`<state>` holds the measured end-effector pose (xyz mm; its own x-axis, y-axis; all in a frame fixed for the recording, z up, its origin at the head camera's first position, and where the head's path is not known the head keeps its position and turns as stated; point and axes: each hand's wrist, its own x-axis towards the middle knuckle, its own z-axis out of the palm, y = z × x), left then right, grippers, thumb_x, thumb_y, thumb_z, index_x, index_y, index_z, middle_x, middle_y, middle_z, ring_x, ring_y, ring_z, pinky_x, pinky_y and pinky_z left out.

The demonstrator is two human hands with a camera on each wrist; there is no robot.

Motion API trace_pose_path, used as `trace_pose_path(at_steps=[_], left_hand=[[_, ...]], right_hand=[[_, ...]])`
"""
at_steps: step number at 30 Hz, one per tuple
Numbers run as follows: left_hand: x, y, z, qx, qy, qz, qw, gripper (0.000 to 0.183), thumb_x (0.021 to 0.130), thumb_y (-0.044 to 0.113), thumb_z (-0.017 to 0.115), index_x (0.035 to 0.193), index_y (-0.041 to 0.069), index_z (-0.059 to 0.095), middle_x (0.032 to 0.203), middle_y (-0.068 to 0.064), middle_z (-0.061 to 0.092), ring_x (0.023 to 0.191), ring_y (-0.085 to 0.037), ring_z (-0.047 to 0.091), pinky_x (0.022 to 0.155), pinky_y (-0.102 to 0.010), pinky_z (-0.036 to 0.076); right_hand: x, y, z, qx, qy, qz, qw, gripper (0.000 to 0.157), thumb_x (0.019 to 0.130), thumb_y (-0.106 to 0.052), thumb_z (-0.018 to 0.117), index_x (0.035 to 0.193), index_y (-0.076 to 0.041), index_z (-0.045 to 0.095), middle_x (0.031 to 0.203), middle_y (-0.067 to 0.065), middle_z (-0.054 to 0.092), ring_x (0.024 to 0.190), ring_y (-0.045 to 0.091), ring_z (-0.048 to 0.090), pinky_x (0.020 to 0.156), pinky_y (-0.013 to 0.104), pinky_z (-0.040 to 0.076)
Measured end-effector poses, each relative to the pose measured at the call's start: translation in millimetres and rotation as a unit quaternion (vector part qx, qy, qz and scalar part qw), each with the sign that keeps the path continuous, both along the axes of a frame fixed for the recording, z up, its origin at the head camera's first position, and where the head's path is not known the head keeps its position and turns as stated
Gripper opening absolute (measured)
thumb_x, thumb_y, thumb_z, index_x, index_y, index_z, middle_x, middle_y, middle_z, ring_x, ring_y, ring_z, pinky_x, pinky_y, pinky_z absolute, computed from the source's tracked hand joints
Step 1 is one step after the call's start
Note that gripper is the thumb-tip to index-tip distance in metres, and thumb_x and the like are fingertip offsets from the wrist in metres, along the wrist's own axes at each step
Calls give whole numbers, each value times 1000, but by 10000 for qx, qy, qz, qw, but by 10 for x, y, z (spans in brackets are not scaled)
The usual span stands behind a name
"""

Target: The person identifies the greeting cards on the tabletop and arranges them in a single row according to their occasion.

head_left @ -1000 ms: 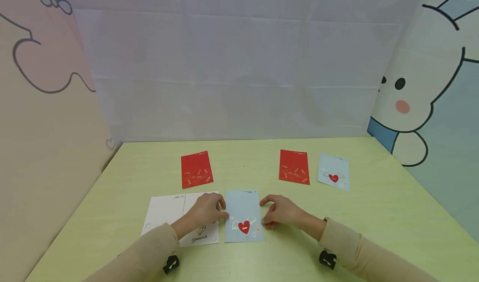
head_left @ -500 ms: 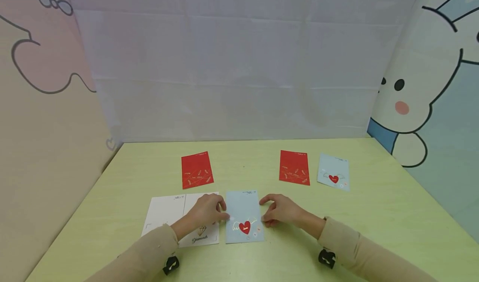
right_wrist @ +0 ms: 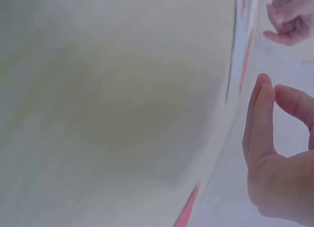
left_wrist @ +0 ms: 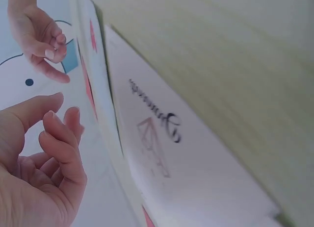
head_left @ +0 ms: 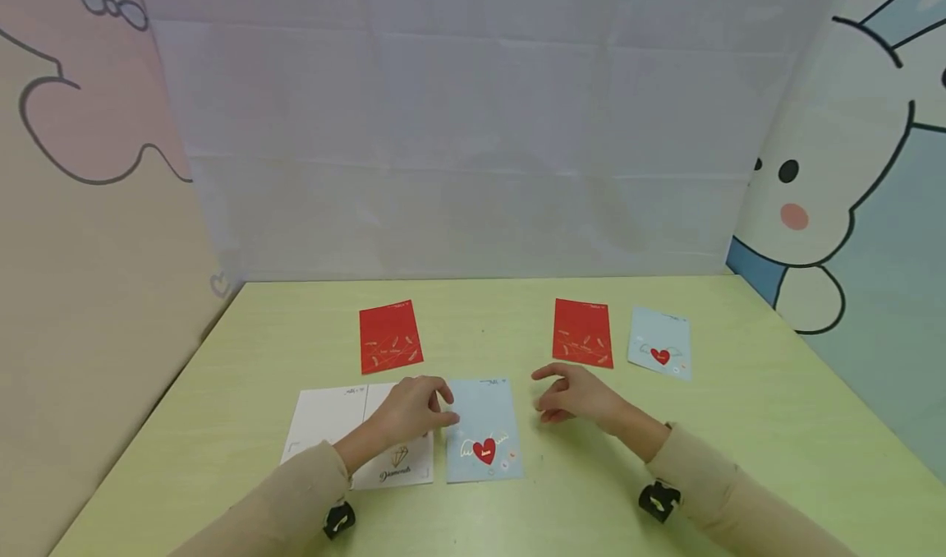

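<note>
A light blue card (head_left: pixel 480 413) with a red winged heart lies flat in front of me in the head view. My left hand (head_left: pixel 416 409) is at its left edge, thumb and index finger apart, holding nothing. Under that hand lies white card stock (head_left: pixel 325 417), crossed by a thin dark line and printed with a gold diamond and "Diamonds". Off the blue card's right side, my right hand (head_left: pixel 576 394) is in the air with relaxed, bent fingers and nothing in them. The right wrist view shows its thumb and fingertips (right_wrist: pixel 265 87) close together.
Farther back on the pale table (head_left: pixel 473 520) lie a red card (head_left: pixel 392 337) at left, another red card (head_left: pixel 582 333) at right, and a second light blue heart card (head_left: pixel 659 342) beside it. A white cloth (head_left: pixel 473 130) hangs behind the table.
My right hand has left the blue card's right edge, moving right and away from me. My left hand has shifted slightly up and right, its thumb now over the card's edge.
</note>
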<state>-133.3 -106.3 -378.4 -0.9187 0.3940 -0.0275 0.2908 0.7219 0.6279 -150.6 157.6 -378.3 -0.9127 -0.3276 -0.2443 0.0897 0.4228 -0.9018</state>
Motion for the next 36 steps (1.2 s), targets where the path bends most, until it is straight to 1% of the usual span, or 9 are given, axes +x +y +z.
trace_pose_path(at_steps=[4, 9, 15, 20, 23, 26, 29, 33, 36], left_hand=[[-43, 63, 95, 294, 159, -72, 9994, 26, 77, 22, 69, 95, 5, 60, 63, 5, 51, 47, -10, 50, 46, -24, 42], [-101, 201, 202, 861, 16, -72, 9963, 24, 79, 21, 66, 97, 5, 60, 68, 3, 55, 51, -17, 55, 48, -26, 43], [-213, 419, 295, 1525, -201, -95, 9881, 21, 81, 20, 64, 97, 6, 61, 74, 1, 58, 63, -27, 60, 53, -27, 47], [-350, 591, 316, 2006, -440, -28, 9787, 20, 82, 20, 63, 97, 7, 62, 80, -5, 60, 73, -30, 59, 57, -32, 50], [-425, 693, 304, 2249, -583, 38, 9726, 19, 83, 21, 63, 96, 8, 62, 83, -6, 60, 79, -32, 58, 63, -37, 50], [-487, 800, 289, 2412, -692, 95, 9679, 19, 83, 22, 62, 97, 8, 62, 84, -1, 60, 84, -32, 57, 67, -39, 49], [-534, 915, 273, 2468, -743, 126, 9661, 20, 83, 22, 62, 98, 8, 63, 85, 1, 60, 86, -32, 56, 67, -35, 49], [-588, 1081, 235, 2493, -825, 136, 9648, 23, 84, 23, 61, 100, 8, 63, 87, 2, 59, 87, -29, 56, 63, -26, 48], [-620, 1207, 200, 2572, -968, 141, 9614, 25, 84, 24, 61, 102, 7, 63, 87, 2, 59, 88, -28, 56, 66, -27, 48]], right_hand=[[-97, 200, 71, -235, 79, -332, 9991, 45, 82, -8, 61, 121, 6, 43, 86, 16, 61, 74, 28, 62, 68, 34, 51], [-196, 471, 147, -437, 139, -561, 9974, 47, 85, -11, 58, 123, 9, 40, 98, 21, 58, 82, 31, 61, 71, 33, 50], [-295, 785, 238, -478, 87, -945, 9943, 53, 87, -18, 57, 127, 8, 35, 102, 22, 57, 86, 28, 60, 72, 28, 49], [-347, 1031, 274, -570, -10, -1291, 9900, 52, 90, -15, 51, 130, 11, 29, 102, 14, 57, 85, 19, 61, 73, 27, 48], [-360, 1186, 268, -712, -49, -1438, 9870, 54, 91, -15, 49, 131, 12, 25, 96, 6, 58, 81, 12, 62, 73, 26, 48], [-379, 1337, 255, -907, -166, -1658, 9818, 57, 91, -17, 50, 132, 12, 22, 87, -2, 58, 77, 7, 61, 73, 24, 48], [-395, 1477, 240, -1116, -327, -1917, 9745, 59, 90, -16, 50, 133, 11, 21, 80, -7, 57, 74, 5, 60, 71, 24, 49], [-402, 1659, 211, -1535, -558, -2290, 9596, 58, 89, -13, 51, 133, 11, 21, 75, -8, 58, 71, 6, 60, 70, 24, 49], [-402, 1779, 180, -1741, -690, -2547, 9487, 60, 88, -11, 52, 133, 10, 19, 72, -7, 59, 68, 7, 61, 68, 24, 49]])
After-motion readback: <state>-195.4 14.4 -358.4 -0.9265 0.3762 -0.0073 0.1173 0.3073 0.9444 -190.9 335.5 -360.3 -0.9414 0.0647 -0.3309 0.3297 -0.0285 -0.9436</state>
